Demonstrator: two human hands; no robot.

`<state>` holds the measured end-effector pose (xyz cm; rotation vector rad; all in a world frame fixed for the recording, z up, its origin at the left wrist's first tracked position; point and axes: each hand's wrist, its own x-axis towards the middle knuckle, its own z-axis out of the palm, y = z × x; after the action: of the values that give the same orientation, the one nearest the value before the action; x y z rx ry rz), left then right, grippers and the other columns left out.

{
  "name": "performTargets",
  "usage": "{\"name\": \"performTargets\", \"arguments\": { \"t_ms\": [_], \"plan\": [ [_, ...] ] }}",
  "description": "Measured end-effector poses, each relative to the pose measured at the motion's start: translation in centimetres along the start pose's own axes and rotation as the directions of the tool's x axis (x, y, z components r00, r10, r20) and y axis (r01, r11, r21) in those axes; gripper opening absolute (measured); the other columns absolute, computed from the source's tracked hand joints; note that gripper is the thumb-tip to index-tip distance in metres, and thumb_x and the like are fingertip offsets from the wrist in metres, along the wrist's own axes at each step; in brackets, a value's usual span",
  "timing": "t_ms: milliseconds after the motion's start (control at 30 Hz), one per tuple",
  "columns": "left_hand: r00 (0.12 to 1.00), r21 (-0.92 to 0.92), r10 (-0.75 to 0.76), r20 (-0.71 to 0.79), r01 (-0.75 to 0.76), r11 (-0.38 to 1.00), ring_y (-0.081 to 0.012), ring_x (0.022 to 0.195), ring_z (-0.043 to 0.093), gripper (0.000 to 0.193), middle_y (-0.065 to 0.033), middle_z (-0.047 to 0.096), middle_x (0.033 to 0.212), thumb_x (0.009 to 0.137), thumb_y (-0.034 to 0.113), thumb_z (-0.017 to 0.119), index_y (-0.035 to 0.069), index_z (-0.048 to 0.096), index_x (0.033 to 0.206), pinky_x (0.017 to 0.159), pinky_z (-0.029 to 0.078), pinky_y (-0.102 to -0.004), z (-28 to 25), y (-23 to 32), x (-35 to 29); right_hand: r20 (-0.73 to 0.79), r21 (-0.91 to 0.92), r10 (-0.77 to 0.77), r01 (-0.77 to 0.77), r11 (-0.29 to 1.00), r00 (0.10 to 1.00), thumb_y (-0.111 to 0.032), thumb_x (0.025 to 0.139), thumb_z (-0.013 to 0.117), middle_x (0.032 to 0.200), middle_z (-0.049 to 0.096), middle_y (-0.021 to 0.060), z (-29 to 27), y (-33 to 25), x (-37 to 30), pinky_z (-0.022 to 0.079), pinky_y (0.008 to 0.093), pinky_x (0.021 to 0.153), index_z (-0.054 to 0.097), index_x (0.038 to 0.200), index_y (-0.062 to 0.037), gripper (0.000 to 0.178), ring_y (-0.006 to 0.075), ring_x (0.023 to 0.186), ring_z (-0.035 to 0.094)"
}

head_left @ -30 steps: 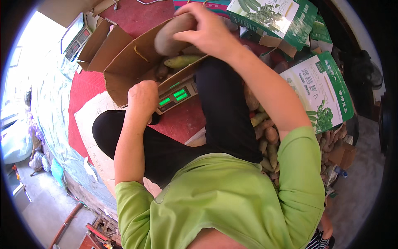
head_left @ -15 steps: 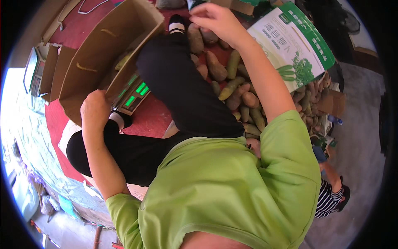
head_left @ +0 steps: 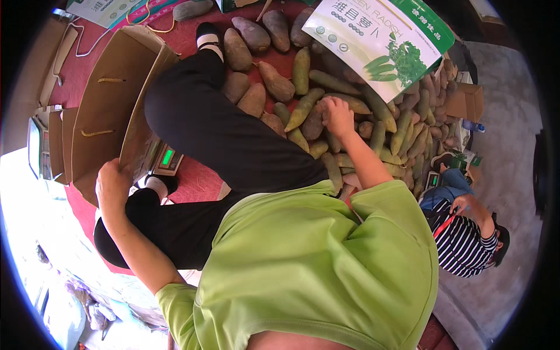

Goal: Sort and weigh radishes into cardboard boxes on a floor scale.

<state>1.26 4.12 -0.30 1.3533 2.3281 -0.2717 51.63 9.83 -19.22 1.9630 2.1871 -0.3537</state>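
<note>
An open brown cardboard box point(head_left: 100, 125) with yellow rope handles tilts at the left on a digital scale point(head_left: 168, 158) with a lit green display. My left hand point(head_left: 113, 185) is closed on the box's near edge. My right hand point(head_left: 338, 116) is over a pile of vegetables to the right of my leg, its fingers curled down beside a brown tuber point(head_left: 314, 123). What those fingertips hold, if anything, is hidden. Around that hand lie long green radishes point(head_left: 304, 109) and reddish-brown tubers point(head_left: 276, 81).
A white and green printed carton point(head_left: 379, 46) rests over the pile's far side. Another printed carton point(head_left: 99, 10) and a white cord point(head_left: 65, 44) are at the far left. On the right, a person in a striped shirt point(head_left: 466, 248) sits by the pile. Red cloth point(head_left: 192, 175) covers the floor.
My right hand has come back from the far side down to the pile. My left hand stays on the box, which now leans further left. My view has shifted, showing more of the pile.
</note>
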Motion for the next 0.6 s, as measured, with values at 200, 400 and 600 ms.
{"name": "performTargets", "arguments": {
  "t_ms": [200, 400, 600],
  "plan": [
    [0.994, 0.069, 0.061, -0.095, -0.054, 0.996, -0.0380, 0.091, 0.061, 0.026, -0.0219, 0.064, 0.092, 0.079, 0.017, 0.054, 0.004, 0.067, 0.098, 0.079, 0.047, -0.0457, 0.4, -0.7, -0.5, 0.026, -0.182, -0.051, 0.055, 0.982, 0.998, -0.014, 0.066, 0.074, 0.124, 0.050, 0.0052, 2.5, 1.6, -1.2, 0.041, 0.0464, 0.086, 0.049, 0.120, -0.0198, 0.059, 0.0268, 0.116, 0.046],
    [0.984, 0.126, 0.115, -0.138, -0.098, 0.987, -0.0355, 0.087, 0.062, 0.020, -0.0188, 0.065, 0.087, 0.081, 0.010, 0.051, 0.005, 0.067, 0.091, 0.076, 0.050, -0.0446, 1.5, -1.3, -0.5, 0.043, -0.295, -0.081, 0.091, 0.951, 0.996, -0.015, 0.084, 0.050, 0.108, 0.055, 0.0059, 3.2, 1.6, -0.2, 0.041, 0.0457, 0.083, 0.052, 0.107, -0.0146, 0.023, 0.0260, 0.105, 0.051],
    [0.991, 0.139, 0.094, -0.093, -0.081, 0.987, -0.0369, 0.082, 0.063, 0.016, -0.0194, 0.064, 0.083, 0.078, 0.006, 0.052, 0.004, 0.067, 0.085, 0.073, 0.051, -0.0449, 1.7, -1.5, -0.7, 0.012, -0.153, -0.075, 0.076, 0.985, 0.997, -0.011, 0.072, 0.064, 0.110, 0.055, 0.0081, 2.9, 1.9, 0.0, 0.044, 0.0459, 0.082, 0.051, 0.109, -0.0127, 0.040, 0.0314, 0.104, 0.052]
  ]
}}
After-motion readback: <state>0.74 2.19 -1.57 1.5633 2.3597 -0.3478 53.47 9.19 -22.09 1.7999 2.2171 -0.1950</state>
